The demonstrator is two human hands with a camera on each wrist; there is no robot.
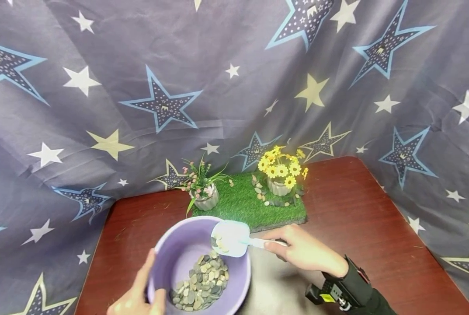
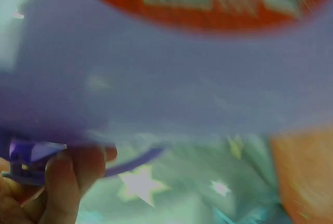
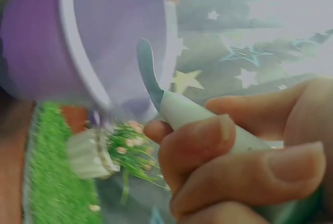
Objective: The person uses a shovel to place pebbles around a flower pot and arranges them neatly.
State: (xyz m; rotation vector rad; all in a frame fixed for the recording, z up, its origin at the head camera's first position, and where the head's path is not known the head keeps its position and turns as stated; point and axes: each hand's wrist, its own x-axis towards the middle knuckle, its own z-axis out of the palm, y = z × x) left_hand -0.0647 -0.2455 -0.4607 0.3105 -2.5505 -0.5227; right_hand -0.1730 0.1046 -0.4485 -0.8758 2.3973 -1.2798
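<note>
A purple basin (image 1: pixel 192 253) holds a heap of grey and tan pebbles (image 1: pixel 203 282). My left hand (image 1: pixel 140 288) grips its left rim, thumb on the inner side. In the left wrist view, curled fingers (image 2: pixel 78 174) show beneath the basin's blurred wall (image 2: pixel 182 83), which bears an orange label (image 2: pixel 208 18). The white handle of a scoop (image 1: pixel 231 238) is held in my right hand (image 1: pixel 297 249). Its pale blade, carrying a few pebbles at its left edge, overlaps the basin's upper right rim. In the right wrist view, fingers wrap the scoop handle (image 3: pixel 190 112).
Behind the basin lies an artificial grass mat (image 1: pixel 238 203) with a pink-flowered pot (image 1: pixel 206 199) and a yellow-flowered pot (image 1: pixel 279 186) ringed by stones. A reddish wooden table (image 1: pixel 348 201) carries everything. Star-patterned cloth (image 1: pixel 218 87) hangs close behind and at both sides.
</note>
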